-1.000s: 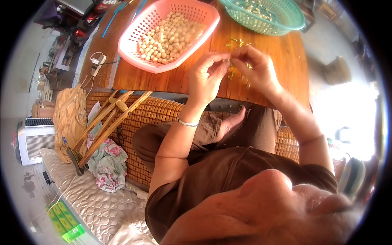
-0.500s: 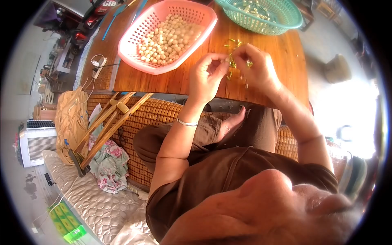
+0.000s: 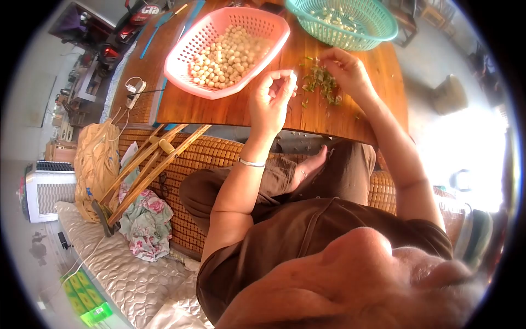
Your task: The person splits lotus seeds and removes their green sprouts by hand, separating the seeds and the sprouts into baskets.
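My left hand point(image 3: 272, 101) is raised over the front of the table, thumb and fingertips pinched on a small pale piece that looks like a lotus seed point(image 3: 294, 80). My right hand point(image 3: 350, 74) hovers beside a heap of green slivers and bits of skin point(image 3: 324, 86), its fingertips drawn together; whatever they hold is too small to make out. Left of my hands stands a pink basket point(image 3: 174, 67) with many round cream seeds point(image 3: 222, 60) in it. Beyond my right hand is a green basket point(image 3: 356, 41) holding pale seed pieces point(image 3: 335, 21).
The wooden table point(image 3: 219, 112) carries both baskets, a blue long-handled tool point(image 3: 159, 27) and a power strip point(image 3: 135, 94). Wooden crutches point(image 3: 159, 164) lean over the woven bench point(image 3: 219, 145), beside a flowered cloth point(image 3: 145, 230). A stool point(image 3: 450, 94) stands off to the right.
My hands have moved apart: the right went up and away toward the far side of the green heap, while the left stayed near its place. More of the heap shows now.
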Demonstrator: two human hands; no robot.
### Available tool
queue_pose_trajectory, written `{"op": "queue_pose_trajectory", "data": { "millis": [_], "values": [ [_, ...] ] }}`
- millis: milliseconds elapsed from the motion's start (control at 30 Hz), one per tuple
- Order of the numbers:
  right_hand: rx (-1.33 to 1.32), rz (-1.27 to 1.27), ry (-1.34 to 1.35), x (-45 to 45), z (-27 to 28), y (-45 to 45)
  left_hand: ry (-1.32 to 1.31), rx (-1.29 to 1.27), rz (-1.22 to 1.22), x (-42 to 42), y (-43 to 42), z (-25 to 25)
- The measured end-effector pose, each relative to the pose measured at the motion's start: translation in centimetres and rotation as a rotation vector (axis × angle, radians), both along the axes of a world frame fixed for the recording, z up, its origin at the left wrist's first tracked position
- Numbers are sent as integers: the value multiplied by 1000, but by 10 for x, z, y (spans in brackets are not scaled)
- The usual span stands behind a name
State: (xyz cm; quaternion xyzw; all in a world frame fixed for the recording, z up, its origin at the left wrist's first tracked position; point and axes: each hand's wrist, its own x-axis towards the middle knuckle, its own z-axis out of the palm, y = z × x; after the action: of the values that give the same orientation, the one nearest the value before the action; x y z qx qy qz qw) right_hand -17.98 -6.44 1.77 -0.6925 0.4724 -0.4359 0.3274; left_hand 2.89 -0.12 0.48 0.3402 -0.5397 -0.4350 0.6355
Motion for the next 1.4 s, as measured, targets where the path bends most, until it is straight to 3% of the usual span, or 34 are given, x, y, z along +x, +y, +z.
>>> {"op": "queue_pose_trajectory", "data": {
  "millis": [167, 233, 367, 467, 500, 600, 700, 767, 800, 833, 900, 933, 1100, 1167, 1267, 1400],
  "values": [
    [-119, -173, -15, -2, -8, -6, -42, 12, -39, -4, -10, 14],
    [-136, -183, 8, 3, -4, -1, -188, -61, -55, -14, -17, 40],
    [-268, -177, 60, 6, -8, -2, -466, -491, 129, -45, -66, 89],
    [-332, -176, 93, 4, -12, -5, -559, -514, 202, -74, -116, 106],
    [-325, -185, 120, 3, -12, -4, -644, -391, 99, -79, -117, 122],
    [-369, -184, 130, 1, -12, -4, -738, -443, 128, -91, -170, 100],
    [-367, -208, 74, 2, -12, -3, -895, -532, 122, -73, -174, 104],
    [-349, -179, 48, 0, -9, -1, -927, -467, 271, -51, -150, 126],
    [-323, -168, 35, 0, -5, 1, -927, -586, 329, -31, -152, 126],
    [-298, -163, 22, 0, -3, 3, -891, -334, 201, -12, -136, 142],
    [-335, -146, -3, 1, -12, -3, -1047, -256, 365, 30, -124, 149],
    [-377, -134, -11, 1, -15, -5, -963, -292, 350, 56, -134, 136],
    [-283, -77, -31, 0, -12, -3, -1126, 72, 288, 143, -128, 99],
    [-241, -68, -41, 1, -9, 1, -1272, 67, 308, 152, -120, 90],
    [-191, -151, 171, 1, -6, 4, -1298, 31, 307, 152, -116, 81],
    [-302, -176, 14, 3, -13, 2, -1406, -26, 320, 152, -126, 76]
  ]
}}
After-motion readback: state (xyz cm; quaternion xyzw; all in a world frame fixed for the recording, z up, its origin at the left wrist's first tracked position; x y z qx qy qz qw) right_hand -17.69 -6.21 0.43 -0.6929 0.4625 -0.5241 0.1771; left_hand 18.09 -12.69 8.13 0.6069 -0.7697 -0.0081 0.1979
